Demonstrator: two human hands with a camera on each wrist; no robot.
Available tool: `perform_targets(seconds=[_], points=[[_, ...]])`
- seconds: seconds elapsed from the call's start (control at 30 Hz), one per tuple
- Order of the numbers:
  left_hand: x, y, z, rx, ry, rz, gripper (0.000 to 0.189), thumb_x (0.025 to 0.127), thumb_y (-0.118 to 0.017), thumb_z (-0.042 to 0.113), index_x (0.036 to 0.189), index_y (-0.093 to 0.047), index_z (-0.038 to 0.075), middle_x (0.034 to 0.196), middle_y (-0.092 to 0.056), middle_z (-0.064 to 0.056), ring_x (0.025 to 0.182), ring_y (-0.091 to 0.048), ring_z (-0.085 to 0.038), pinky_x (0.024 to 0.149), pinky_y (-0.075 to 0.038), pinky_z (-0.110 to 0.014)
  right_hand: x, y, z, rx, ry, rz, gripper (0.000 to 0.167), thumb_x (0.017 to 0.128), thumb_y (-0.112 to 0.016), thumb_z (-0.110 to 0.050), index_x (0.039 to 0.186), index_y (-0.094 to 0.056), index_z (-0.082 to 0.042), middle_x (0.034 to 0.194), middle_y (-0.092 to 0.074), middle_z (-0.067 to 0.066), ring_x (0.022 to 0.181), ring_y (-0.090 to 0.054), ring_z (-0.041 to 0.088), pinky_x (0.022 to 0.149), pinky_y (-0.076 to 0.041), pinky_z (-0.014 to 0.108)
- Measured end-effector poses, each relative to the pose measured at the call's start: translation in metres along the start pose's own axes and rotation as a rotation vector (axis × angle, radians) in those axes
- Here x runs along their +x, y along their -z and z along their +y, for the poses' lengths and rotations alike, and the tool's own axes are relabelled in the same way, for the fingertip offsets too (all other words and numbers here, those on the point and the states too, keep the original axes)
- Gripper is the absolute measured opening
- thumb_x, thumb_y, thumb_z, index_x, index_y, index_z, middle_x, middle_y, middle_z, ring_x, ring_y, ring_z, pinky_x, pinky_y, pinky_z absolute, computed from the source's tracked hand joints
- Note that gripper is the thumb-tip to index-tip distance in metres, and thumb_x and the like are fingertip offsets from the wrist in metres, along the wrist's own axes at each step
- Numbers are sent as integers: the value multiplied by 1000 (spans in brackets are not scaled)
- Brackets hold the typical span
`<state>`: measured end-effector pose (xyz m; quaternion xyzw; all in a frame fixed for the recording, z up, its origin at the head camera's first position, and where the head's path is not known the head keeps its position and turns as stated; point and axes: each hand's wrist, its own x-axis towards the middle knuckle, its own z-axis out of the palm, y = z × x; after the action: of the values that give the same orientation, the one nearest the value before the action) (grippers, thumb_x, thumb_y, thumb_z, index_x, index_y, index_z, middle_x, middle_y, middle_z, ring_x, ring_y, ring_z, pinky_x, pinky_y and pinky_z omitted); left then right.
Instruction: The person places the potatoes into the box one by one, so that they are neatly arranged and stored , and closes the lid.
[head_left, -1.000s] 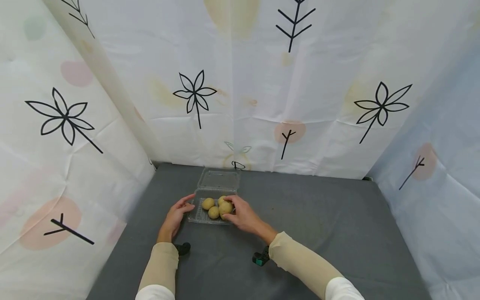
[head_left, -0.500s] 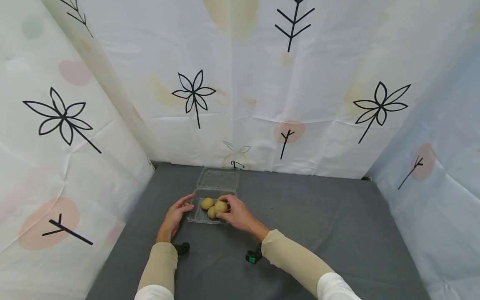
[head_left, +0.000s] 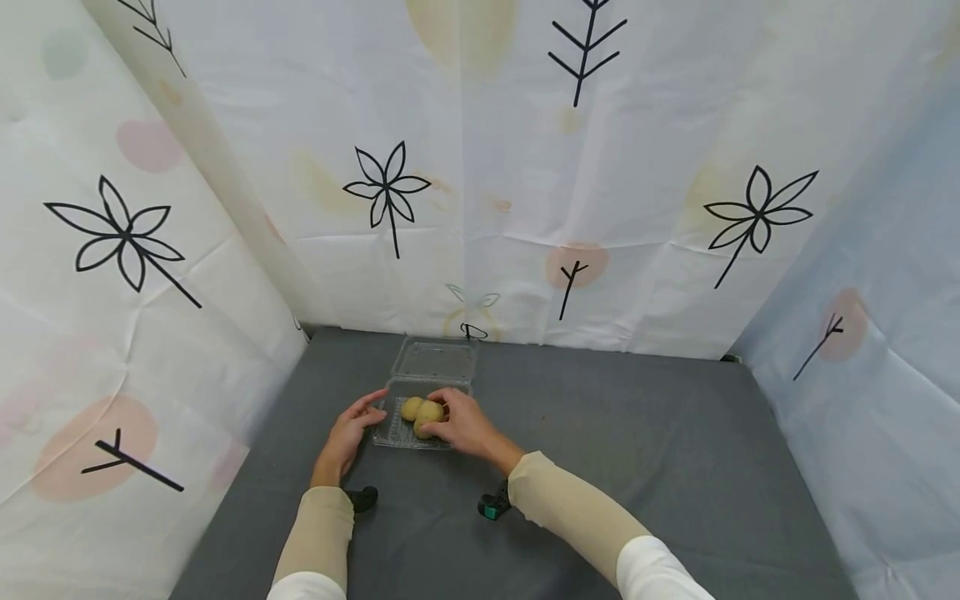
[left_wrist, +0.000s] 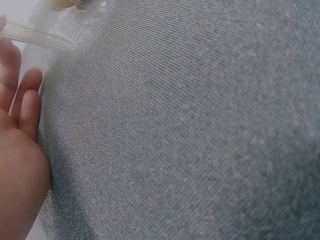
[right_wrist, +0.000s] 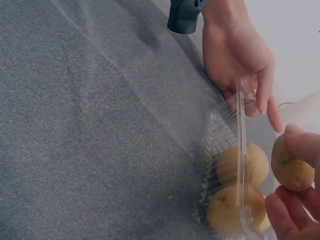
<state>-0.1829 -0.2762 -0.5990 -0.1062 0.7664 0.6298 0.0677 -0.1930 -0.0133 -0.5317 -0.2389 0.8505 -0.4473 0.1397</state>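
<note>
A clear plastic clamshell container (head_left: 411, 445) lies at the far middle of the table with its lid folded back. My left hand (head_left: 347, 437) is at its left side, fingers relaxed and touching the rim. Between thumb and fingers, my right hand (head_left: 471, 427) pinches a small yellow potato (right_wrist: 289, 167) over the container's right part. Two more potatoes show inside: one toward the left (head_left: 410, 408) and a potato nearer the front (head_left: 422, 428). In the right wrist view, the held potato is above the rim. My right hand covers the container's right end in the head view.
Grey cloth covers the table (head_left: 615, 467). Behind it hangs a white curtain (head_left: 510, 167) printed with plants, with similar curtains at both sides. The open lid (head_left: 435, 359) lies toward the back curtain. Dark wrist cameras are strapped below both hands.
My right hand has moved left over the container with the pinched potato, which now overlaps the other potatoes in the head view. My left hand has stayed at the container's left side.
</note>
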Motion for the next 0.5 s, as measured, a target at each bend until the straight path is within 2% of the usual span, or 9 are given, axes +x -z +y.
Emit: perform_targets(seconds=[0.27, 0.5], points=[[1, 1, -1, 6, 19, 5, 50, 102, -63, 25, 150, -52, 18, 97, -59, 9, 102, -55, -14, 104, -35, -34, 7, -6, -9, -31, -11, -14, 53, 95, -74, -31, 141, -58, -9, 132, -64, 8, 105, -64, 18, 82, -52, 28], [2, 1, -1, 7, 27, 10, 48, 102, -62, 23, 149, -54, 19, 99, -59, 7, 108, -54, -20, 108, -34, -39, 13, -13, -15, -29, 3, -40, 51, 95, -73, -32, 139, -59, -10, 126, -66, 6, 97, -63, 13, 77, -51, 25]])
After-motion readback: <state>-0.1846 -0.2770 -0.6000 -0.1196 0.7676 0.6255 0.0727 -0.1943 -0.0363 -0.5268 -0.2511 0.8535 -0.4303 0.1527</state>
